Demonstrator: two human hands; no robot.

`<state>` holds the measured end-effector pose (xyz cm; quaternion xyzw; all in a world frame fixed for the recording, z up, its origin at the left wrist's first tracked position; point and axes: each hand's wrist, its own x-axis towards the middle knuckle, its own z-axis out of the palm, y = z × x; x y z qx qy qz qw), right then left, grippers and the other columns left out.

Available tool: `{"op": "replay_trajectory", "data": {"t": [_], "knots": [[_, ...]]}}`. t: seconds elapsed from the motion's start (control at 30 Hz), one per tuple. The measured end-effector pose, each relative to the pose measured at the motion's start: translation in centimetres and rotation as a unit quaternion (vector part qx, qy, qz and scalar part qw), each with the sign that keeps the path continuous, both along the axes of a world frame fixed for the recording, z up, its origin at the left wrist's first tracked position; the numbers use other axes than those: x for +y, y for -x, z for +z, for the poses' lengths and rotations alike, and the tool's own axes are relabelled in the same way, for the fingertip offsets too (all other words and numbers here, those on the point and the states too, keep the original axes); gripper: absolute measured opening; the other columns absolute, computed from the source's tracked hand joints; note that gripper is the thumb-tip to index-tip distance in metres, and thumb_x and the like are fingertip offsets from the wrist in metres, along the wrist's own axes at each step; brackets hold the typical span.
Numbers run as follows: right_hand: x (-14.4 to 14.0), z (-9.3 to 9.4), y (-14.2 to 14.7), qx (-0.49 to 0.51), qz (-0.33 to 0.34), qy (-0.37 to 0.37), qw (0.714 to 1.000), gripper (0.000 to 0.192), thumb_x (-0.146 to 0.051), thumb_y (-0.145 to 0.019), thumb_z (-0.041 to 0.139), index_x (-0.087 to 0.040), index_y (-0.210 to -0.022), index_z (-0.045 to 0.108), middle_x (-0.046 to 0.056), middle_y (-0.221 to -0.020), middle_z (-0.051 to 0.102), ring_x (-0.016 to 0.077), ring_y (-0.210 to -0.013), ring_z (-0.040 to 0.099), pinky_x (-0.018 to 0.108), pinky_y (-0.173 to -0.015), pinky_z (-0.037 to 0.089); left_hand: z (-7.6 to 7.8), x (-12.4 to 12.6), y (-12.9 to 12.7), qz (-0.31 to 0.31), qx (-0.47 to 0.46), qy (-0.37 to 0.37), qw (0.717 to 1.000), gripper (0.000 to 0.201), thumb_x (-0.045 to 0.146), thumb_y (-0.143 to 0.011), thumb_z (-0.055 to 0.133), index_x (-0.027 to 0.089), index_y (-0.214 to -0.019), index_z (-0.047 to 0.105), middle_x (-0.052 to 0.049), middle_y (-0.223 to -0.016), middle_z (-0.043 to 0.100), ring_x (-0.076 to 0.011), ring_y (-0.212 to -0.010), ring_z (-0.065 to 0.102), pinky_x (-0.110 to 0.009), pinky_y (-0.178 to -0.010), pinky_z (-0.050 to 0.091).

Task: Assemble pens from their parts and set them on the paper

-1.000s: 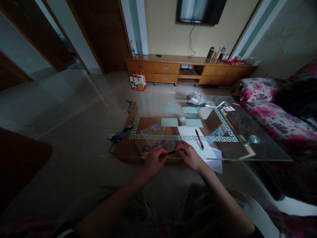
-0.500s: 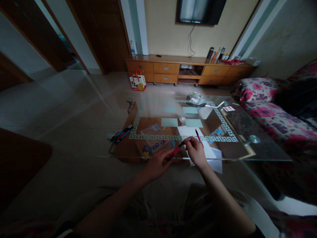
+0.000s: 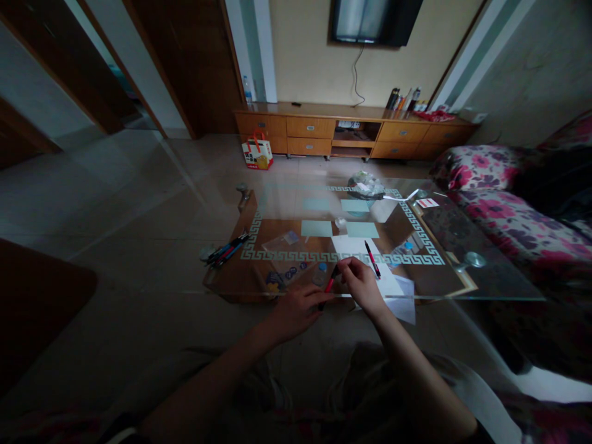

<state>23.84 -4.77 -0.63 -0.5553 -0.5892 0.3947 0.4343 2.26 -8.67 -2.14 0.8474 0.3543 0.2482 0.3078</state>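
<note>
A red and black pen (image 3: 330,285) is held near the front edge of the glass table, tilted with its dark upper end away from me. My left hand (image 3: 300,311) is closed round its lower part. At its upper end, the pinched fingertips of my right hand (image 3: 361,282) touch or grip the tip. A second red and black pen (image 3: 372,259) lies on a white sheet of paper (image 3: 345,245), just beyond my right hand. Several pens (image 3: 226,251) lie in a bundle at the left of the table.
The glass table (image 3: 499,277) has a shelf below with a small bottle (image 3: 320,274) seen through it. A plastic bag (image 3: 366,184) sits at the far side. A flowered sofa (image 3: 499,213) stands right; a paper bag (image 3: 258,154) is on the floor.
The held pen has turned more upright, its upper end shifting left. My right hand has moved slightly left and down with it. The second pen now shows fully on the paper.
</note>
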Motion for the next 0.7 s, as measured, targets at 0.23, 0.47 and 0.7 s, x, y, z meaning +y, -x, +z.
{"op": "replay_trajectory", "data": {"t": [0.23, 0.47, 0.7], "knots": [[-0.1, -0.6, 0.5, 0.098, 0.039, 0.054, 0.993, 0.037, -0.057, -0.085, 0.061, -0.02, -0.091, 0.058, 0.003, -0.079, 0.067, 0.0155, -0.065, 0.06, 0.027, -0.062, 0.048, 0.0, 0.0, 0.0, 0.01, 0.025, -0.034, 0.999, 0.044, 0.019, -0.088, 0.062, 0.032, -0.13, 0.06, -0.005, -0.117, 0.066, -0.0229, -0.108, 0.062, -0.039, -0.098, 0.046], [-1.2, 0.2, 1.4, 0.178, 0.125, 0.124, 0.968, 0.036, -0.048, -0.073, 0.076, -0.019, -0.087, 0.059, 0.002, -0.081, 0.068, 0.0159, -0.073, 0.063, 0.027, -0.066, 0.052, 1.0, 0.0, -0.6, 0.042, 0.037, -0.075, 0.996, 0.044, 0.02, -0.089, 0.063, 0.03, -0.131, 0.058, -0.005, -0.128, 0.061, -0.0232, -0.116, 0.059, -0.04, -0.102, 0.045], [0.7, 1.9, -2.5, 0.123, 0.017, 0.072, 0.99, 0.043, -0.051, -0.078, 0.069, -0.016, -0.104, 0.064, 0.0, -0.073, 0.065, 0.0138, -0.06, 0.061, 0.025, -0.056, 0.051, 4.2, 0.2, 0.3, 0.017, 0.088, -0.098, 0.991, 0.059, 0.032, -0.091, 0.063, 0.035, -0.146, 0.043, -0.006, -0.129, 0.059, -0.0227, -0.116, 0.059, -0.039, -0.101, 0.046]]}}
